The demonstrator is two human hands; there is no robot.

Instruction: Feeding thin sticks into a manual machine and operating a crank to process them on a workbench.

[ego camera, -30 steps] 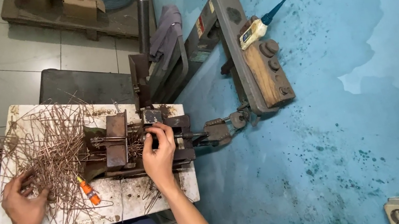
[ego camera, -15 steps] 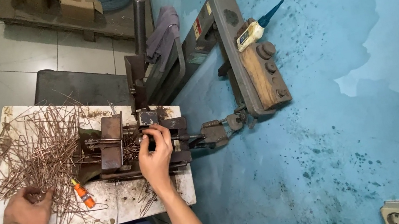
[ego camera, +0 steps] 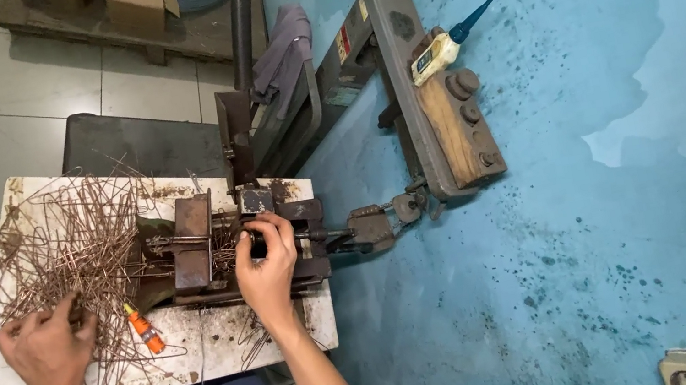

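While my right hand pinches a wire at the bending jig, my left hand, left of the jig, closes on loose wires; seat each squarely.

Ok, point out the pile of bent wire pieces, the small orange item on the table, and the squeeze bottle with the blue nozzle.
pile of bent wire pieces (ego camera: 68,238): head view, middle of the heap.
small orange item (ego camera: 144,331): head view, its body.
squeeze bottle (ego camera: 435,57): head view, its pale body, lying on the wooden block.

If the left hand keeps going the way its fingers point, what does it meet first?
The left hand points up-right into the pile of bent copper wires; it would likely meet those first, though depth is unclear.
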